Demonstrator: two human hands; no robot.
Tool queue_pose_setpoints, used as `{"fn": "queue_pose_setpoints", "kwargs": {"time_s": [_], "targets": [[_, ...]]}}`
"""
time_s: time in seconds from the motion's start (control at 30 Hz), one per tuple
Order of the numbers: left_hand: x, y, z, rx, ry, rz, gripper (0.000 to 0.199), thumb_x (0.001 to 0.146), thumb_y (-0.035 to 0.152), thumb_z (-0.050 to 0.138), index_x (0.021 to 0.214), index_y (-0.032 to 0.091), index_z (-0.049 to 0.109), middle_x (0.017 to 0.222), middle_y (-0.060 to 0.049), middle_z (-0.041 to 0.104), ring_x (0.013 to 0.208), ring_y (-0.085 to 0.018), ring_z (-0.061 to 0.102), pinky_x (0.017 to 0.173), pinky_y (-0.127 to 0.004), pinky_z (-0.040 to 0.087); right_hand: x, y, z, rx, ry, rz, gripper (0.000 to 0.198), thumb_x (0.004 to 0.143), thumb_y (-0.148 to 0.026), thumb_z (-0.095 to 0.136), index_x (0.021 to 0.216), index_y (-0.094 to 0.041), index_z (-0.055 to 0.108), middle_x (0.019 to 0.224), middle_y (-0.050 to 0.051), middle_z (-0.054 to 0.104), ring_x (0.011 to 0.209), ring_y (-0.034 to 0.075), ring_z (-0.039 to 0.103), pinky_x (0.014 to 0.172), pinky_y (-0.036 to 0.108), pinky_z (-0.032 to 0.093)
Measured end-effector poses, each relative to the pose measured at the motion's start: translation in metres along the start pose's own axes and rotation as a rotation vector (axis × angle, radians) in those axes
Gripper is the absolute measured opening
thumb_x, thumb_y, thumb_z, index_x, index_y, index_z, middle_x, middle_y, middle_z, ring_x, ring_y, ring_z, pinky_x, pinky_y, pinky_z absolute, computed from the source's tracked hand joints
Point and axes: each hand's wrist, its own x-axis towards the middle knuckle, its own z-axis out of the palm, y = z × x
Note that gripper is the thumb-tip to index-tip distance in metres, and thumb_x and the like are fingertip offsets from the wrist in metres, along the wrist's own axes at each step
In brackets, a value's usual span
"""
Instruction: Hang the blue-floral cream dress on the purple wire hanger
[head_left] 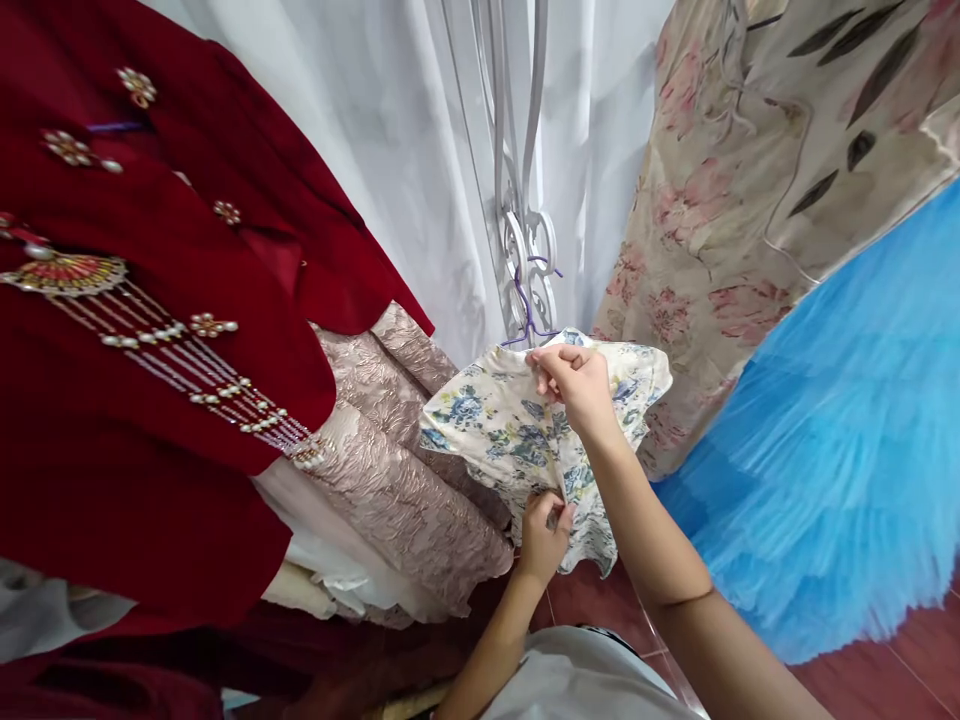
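A white blouse point(510, 425) with blue and yellow flowers hangs from a purple hanger point(529, 322), its short sleeves spread to both sides. My right hand point(576, 388) is closed in a pinch at the neckline, near the top of the front seam. Lower down, my left hand point(545, 532) pinches the same front edge close to the waist. The cloth between the two hands runs in a nearly straight line. Whether small fasteners lie under the fingertips cannot be made out.
White scrolled metalwork point(517, 240) holds the hanger before a white curtain point(390, 130). To the left hang a beaded red velvet jacket point(172, 400) and a pink brocade skirt point(405, 490). On the right are a beige floral garment point(697, 220) and blue pleated tulle point(840, 440). Red tiles point(600, 605) cover the floor.
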Motion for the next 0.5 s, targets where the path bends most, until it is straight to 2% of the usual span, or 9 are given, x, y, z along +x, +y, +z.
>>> {"fn": "queue_pose_setpoints", "kwargs": {"time_s": [0.07,0.13,0.17,0.23,0.3,0.33,0.4,0.43,0.5], "targets": [[0.017,0.010,-0.011,-0.087,0.035,0.021,0.016,0.095,0.030,0.058,0.086,0.019,0.065,0.084,-0.006,0.069,0.082,-0.019,0.064,0.076,-0.029,0.050,-0.005,0.004,-0.006,-0.019,-0.019,0.018,0.024,0.076,-0.040,0.070,0.070,-0.016,0.069,0.043,-0.004,0.057,0.033,0.008,0.040,0.036,0.021,0.031],[0.048,0.028,-0.033,-0.133,0.158,0.064,0.022,0.099,0.032,0.053,0.109,0.017,0.066,0.094,-0.009,0.070,0.085,-0.019,0.065,0.078,-0.030,0.051,-0.012,0.011,-0.014,-0.050,-0.037,0.036,0.025,0.077,-0.042,0.069,0.071,-0.017,0.068,0.042,-0.005,0.055,0.033,0.008,0.040,0.036,0.021,0.031],[0.068,0.041,-0.047,-0.124,0.236,0.100,0.028,0.101,0.033,0.051,0.121,0.017,0.064,0.093,-0.008,0.069,0.082,-0.018,0.064,0.077,-0.029,0.051,-0.015,0.014,-0.017,-0.065,-0.045,0.034,0.027,0.079,-0.043,0.069,0.070,-0.018,0.067,0.041,-0.005,0.054,0.034,0.008,0.040,0.037,0.022,0.032],[0.111,0.069,-0.076,-0.080,0.261,0.236,0.037,0.104,0.035,0.044,0.134,0.017,0.057,0.078,-0.002,0.063,0.071,-0.015,0.059,0.074,-0.028,0.050,-0.019,0.016,-0.023,-0.092,-0.063,0.013,0.030,0.081,-0.046,0.067,0.068,-0.019,0.065,0.041,-0.005,0.052,0.036,0.009,0.042,0.039,0.022,0.034],[0.150,0.097,-0.097,0.031,0.124,0.313,0.034,0.105,0.036,0.043,0.128,0.018,0.060,0.076,0.000,0.061,0.069,-0.014,0.058,0.072,-0.027,0.048,-0.020,0.014,-0.027,-0.118,-0.072,-0.020,0.033,0.083,-0.048,0.068,0.069,-0.019,0.064,0.043,-0.005,0.053,0.037,0.009,0.043,0.040,0.022,0.035],[0.166,0.108,-0.104,0.118,0.037,0.359,0.029,0.105,0.036,0.044,0.117,0.018,0.064,0.078,-0.001,0.062,0.072,-0.015,0.060,0.073,-0.026,0.048,-0.019,0.012,-0.028,-0.130,-0.075,-0.035,0.033,0.083,-0.049,0.068,0.070,-0.019,0.064,0.044,-0.004,0.054,0.038,0.009,0.044,0.041,0.022,0.035],[0.186,0.125,-0.108,0.259,-0.053,0.440,0.028,0.105,0.032,0.042,0.100,0.018,0.066,0.079,-0.002,0.063,0.074,-0.015,0.061,0.072,-0.026,0.046,-0.015,0.011,-0.030,-0.145,-0.088,-0.061,0.034,0.083,-0.051,0.068,0.072,-0.018,0.064,0.045,-0.003,0.055,0.039,0.010,0.044,0.042,0.022,0.035],[0.192,0.131,-0.108,0.310,-0.054,0.473,0.028,0.105,0.030,0.041,0.094,0.018,0.065,0.079,-0.002,0.064,0.074,-0.015,0.061,0.071,-0.026,0.046,-0.013,0.013,-0.031,-0.151,-0.095,-0.071,0.035,0.083,-0.051,0.067,0.072,-0.018,0.064,0.046,-0.003,0.055,0.039,0.010,0.045,0.042,0.022,0.035],[0.197,0.139,-0.106,0.359,0.020,0.515,0.029,0.105,0.027,0.040,0.091,0.017,0.063,0.075,-0.002,0.063,0.069,-0.014,0.060,0.066,-0.024,0.044,-0.010,0.022,-0.033,-0.171,-0.105,-0.074,0.036,0.083,-0.052,0.066,0.071,-0.018,0.062,0.046,-0.003,0.054,0.040,0.010,0.044,0.043,0.023,0.035]]}}
